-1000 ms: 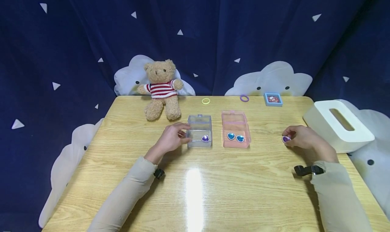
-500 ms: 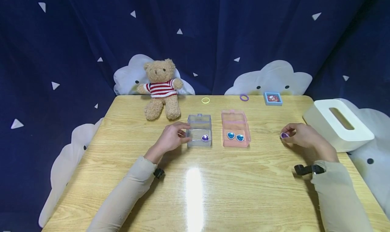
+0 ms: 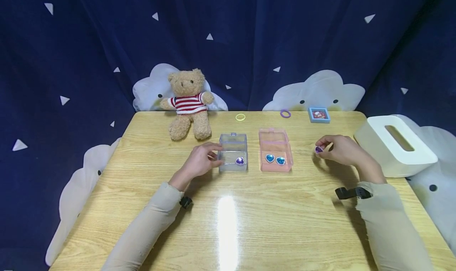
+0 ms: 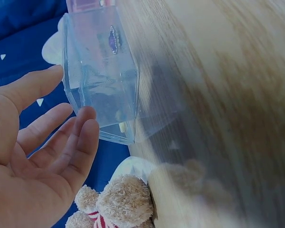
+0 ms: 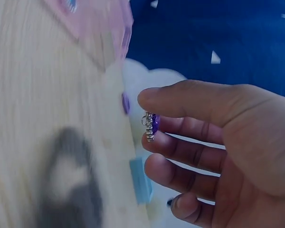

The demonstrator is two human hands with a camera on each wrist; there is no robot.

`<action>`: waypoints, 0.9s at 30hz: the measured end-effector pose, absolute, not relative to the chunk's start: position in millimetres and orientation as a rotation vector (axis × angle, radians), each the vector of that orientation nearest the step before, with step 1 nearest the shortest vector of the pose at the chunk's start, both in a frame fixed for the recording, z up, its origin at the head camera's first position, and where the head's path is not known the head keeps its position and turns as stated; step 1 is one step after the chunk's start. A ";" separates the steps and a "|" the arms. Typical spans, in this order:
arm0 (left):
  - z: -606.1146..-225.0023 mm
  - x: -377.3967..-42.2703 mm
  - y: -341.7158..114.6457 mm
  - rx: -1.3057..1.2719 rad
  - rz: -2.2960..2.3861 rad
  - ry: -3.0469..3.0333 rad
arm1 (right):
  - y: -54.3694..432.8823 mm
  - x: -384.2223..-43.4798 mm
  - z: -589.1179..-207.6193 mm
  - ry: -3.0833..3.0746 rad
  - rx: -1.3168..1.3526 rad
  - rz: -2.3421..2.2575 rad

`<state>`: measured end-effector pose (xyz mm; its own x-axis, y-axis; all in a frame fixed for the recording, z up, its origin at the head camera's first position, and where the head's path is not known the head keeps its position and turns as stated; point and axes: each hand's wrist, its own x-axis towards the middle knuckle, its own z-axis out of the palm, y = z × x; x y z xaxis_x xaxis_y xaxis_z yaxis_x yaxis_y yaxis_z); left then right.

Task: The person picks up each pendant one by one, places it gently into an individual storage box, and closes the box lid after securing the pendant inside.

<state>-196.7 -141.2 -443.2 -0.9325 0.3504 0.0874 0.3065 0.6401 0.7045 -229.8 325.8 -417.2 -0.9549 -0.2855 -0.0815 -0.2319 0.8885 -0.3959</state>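
Note:
My right hand (image 3: pixel 343 149) pinches a purple heart gem charm (image 5: pixel 152 127) with a silver beaded rim and a small loop. Thumb and fingertips hold it above the table, right of the pink box. My left hand (image 3: pixel 202 159) is at the left side of a clear bluish box (image 3: pixel 228 168), with its thumb and relaxed fingers against or very near the wall. A second purple heart gem charm (image 3: pixel 240 161) lies inside that box, whose lid stands open. Beside it, the open pink box (image 3: pixel 273 146) contains two blue heart gem charms (image 3: pixel 270 158).
A teddy bear (image 3: pixel 189 105) sits at the back left of the wooden table (image 3: pixel 285 223). A yellow ring (image 3: pixel 240 117), a purple ring (image 3: pixel 285 113) and a small blue frame (image 3: pixel 319 115) lie along the back edge. A white tissue box (image 3: pixel 395 144) stands beside my right hand.
My right hand has lifted the purple charm and moved it left and slightly away from me, towards the pink box. My left hand and the boxes have stayed in place.

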 end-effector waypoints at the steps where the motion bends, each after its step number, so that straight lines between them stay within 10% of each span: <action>1: -443.4 -196.6 -141.4 0.563 1.180 2.795 | 320.4 -230.4 -414.8 2.925 -0.414 -0.586; 27: -444.1 -197.2 -141.6 0.556 1.196 2.783 | 196.0 -240.8 -391.1 2.883 -0.758 -0.648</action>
<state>-197.2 -141.6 -444.1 -0.9330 0.3499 0.0840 0.3017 0.6335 0.7125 -240.8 196.0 -391.1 -0.8728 -0.4877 0.0193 -0.4491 0.7869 -0.4232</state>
